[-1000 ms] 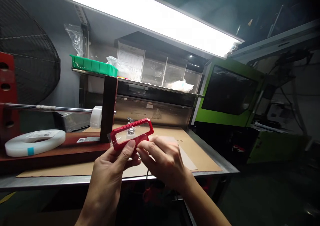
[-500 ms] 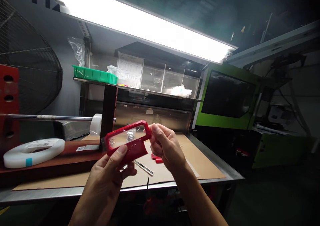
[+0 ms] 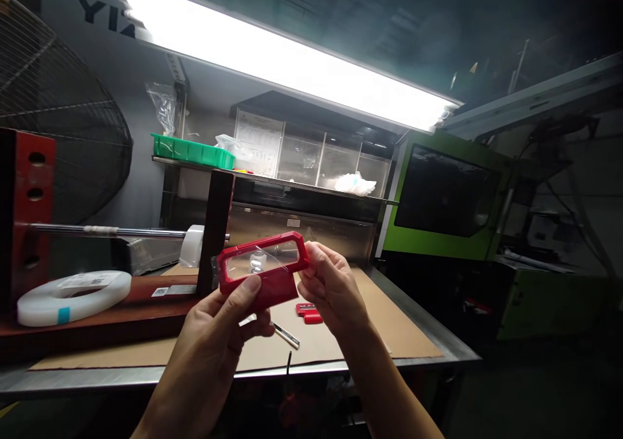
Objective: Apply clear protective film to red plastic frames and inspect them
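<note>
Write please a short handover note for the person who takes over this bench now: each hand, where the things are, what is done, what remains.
Left hand: grips the red frame part from below, thumb on its front.
Right hand: fingertips pinch the frame's right end.
Frame is held up above the cardboard sheet; a clear film covers its window.
On the cardboard: a small red piece and a thin metal tool.
White tape roll lies at left.
Done: frame picked up. Left: film is still on; frame not yet set down.
</note>
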`<state>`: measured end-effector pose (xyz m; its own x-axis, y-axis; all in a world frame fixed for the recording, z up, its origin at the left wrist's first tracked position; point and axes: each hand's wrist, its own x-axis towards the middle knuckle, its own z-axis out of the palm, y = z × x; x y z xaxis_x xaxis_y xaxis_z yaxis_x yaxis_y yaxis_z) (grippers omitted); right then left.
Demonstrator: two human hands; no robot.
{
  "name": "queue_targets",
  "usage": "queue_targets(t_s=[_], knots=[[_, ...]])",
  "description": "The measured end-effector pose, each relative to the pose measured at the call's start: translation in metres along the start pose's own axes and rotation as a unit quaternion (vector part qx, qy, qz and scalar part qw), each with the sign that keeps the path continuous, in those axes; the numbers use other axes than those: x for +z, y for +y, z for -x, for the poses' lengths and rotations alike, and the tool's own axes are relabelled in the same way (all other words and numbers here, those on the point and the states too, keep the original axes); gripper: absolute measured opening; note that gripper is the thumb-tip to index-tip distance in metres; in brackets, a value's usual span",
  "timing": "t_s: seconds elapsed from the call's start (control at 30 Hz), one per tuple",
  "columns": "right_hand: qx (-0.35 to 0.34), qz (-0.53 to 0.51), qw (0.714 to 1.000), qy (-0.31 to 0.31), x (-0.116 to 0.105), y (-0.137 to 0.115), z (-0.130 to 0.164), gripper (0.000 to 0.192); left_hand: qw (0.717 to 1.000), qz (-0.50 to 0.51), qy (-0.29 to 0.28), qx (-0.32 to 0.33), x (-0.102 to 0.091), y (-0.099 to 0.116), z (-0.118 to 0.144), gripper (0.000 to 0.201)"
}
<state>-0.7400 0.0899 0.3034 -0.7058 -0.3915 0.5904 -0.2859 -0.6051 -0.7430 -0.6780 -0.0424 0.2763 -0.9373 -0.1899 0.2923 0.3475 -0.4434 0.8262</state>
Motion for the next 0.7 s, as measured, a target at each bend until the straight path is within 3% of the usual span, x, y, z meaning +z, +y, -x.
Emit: queue_targets(t_s=[0.17, 0.33, 0.7], knots=[[-0.016, 0.016, 1.0, -0.018, 0.002, -0.004, 0.001, 0.027, 1.0, 0.013, -0.004, 0.012, 0.002, 0.003, -0.002, 0.036], [0.002, 0.001, 0.999, -0.034, 0.006, -0.007, 0.001, 0.021, 0.997, 0.057, 0.042, -0.016, 0.011, 0.006, 0.004, 0.032], [-0.002, -0.015, 1.0, -0.026, 0.008, -0.008, 0.0, 0.026, 0.997, 0.073, 0.024, -0.018, 0.016, 0.014, 0.004, 0.035]])
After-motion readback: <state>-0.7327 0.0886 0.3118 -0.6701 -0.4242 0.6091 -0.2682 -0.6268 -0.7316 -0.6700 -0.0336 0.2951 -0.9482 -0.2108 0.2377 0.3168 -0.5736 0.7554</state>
